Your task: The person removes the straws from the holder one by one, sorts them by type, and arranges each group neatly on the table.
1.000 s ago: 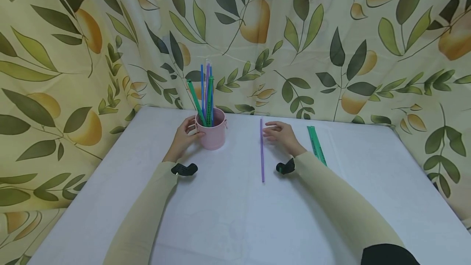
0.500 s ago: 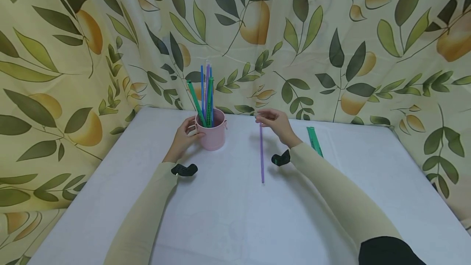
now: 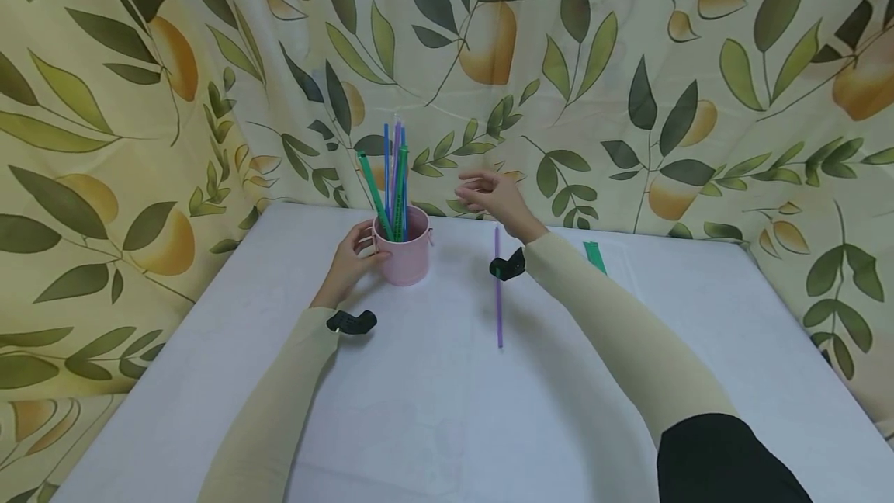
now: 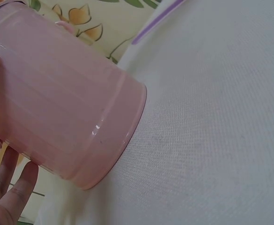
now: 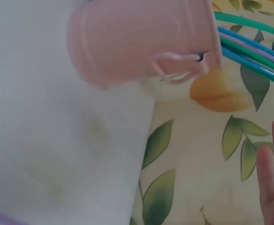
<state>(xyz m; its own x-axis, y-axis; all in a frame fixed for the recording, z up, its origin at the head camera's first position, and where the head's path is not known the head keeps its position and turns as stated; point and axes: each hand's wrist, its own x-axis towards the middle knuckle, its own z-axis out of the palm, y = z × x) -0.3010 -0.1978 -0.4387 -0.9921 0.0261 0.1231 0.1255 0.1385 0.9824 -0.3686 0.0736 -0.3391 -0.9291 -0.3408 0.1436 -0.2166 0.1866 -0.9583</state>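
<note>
My left hand (image 3: pixel 347 268) holds the pink bucket (image 3: pixel 407 262) from its left side, with the thumb on the front wall. The bucket stands upright near the table's back edge and has small side handles. Green rulers (image 3: pixel 375 194) and thin blue and purple sticks poke out of its top. To the right of the bucket, my right hand (image 3: pixel 497 200) is raised above the table with fingers loosely bent and nothing in them. A purple stick (image 3: pixel 499 317) lies on the table beneath my right wrist, partly covered by the dark wrist camera.
A green ruler (image 3: pixel 594 256) lies farther right, partly hidden behind my right sleeve. A white cloth covers the table (image 3: pixel 405 410). Directly behind it hangs a curtain (image 3: pixel 594 123) printed with leaves and fruit.
My right hand has risen from beside the purple stick and moved left toward the bucket. The left hand keeps its hold on the bucket, and the stick stays on the table.
</note>
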